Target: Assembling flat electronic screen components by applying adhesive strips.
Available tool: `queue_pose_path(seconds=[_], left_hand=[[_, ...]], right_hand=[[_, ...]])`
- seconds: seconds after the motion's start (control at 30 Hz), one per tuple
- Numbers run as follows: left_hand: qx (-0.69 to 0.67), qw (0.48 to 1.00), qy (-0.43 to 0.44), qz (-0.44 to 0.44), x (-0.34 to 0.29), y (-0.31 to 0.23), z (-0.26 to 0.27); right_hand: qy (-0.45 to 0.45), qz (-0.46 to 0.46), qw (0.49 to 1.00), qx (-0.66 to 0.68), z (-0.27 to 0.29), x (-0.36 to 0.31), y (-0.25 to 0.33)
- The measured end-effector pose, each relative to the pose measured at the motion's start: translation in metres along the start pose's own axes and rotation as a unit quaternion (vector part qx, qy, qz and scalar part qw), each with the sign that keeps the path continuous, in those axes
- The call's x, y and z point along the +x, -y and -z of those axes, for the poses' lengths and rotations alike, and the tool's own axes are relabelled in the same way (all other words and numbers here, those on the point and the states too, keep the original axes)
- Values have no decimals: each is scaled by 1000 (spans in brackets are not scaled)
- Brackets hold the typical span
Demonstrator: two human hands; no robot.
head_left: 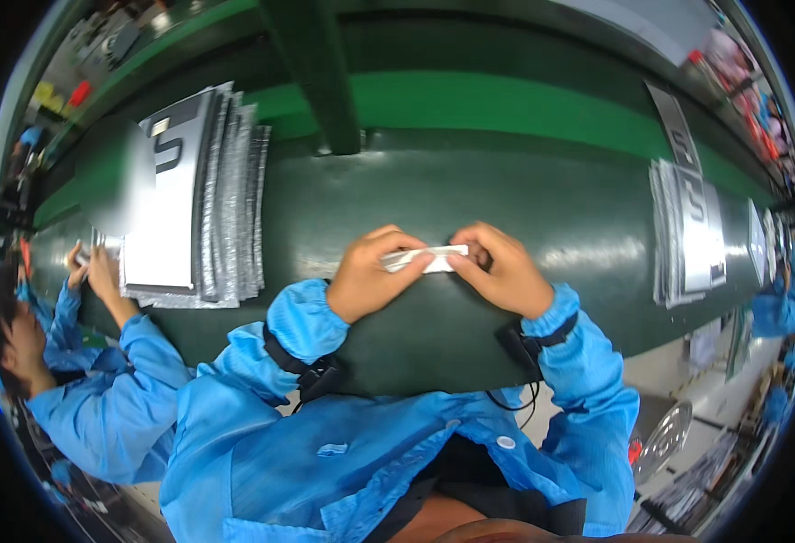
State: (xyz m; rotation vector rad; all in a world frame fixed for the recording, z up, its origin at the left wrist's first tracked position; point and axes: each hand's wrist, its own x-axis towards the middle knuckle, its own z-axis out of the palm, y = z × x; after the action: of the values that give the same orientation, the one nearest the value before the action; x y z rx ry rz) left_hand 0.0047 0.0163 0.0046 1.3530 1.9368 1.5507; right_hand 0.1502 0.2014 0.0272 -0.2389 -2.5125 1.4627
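Both of my hands are in front of my chest, over the green table [407, 344]. Between them is a small white strip [441, 261], flat and narrow, perhaps folded paper or a thin packet; its exact kind cannot be made out. My left hand [366, 273] pinches its left end between thumb and fingers. At the other end, the thumb and bent fingers of my right hand [506, 273] grip it too. My fingers cover part of the strip.
To the left stands a thick stack of silver-grey packages [230, 199] in clear wrap; a smaller similar stack [687, 235] is at the right. A green post [311, 72] rises from the table's back. At far left, a co-worker in a blue sleeve [135, 389] handles a small object.
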Motion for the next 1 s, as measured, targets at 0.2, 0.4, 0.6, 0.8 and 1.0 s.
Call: queue_pose_path(seconds=[0.2,0.4,0.6,0.8,1.0], left_hand=[[25,999,8,24,6,-3,0],[54,998,26,3,7,-5,0],[67,997,25,2,3,-11,-1],[41,999,20,29,3,-3,-1],[48,998,24,31,2,-5,-4]], right_hand=[[3,-14,1000,15,3,-3,-6],[-29,-32,998,38,2,-8,-9],[-13,71,996,57,1,-4,-10],[-17,89,995,31,0,-8,-12],[-16,91,995,25,3,-10,-12]])
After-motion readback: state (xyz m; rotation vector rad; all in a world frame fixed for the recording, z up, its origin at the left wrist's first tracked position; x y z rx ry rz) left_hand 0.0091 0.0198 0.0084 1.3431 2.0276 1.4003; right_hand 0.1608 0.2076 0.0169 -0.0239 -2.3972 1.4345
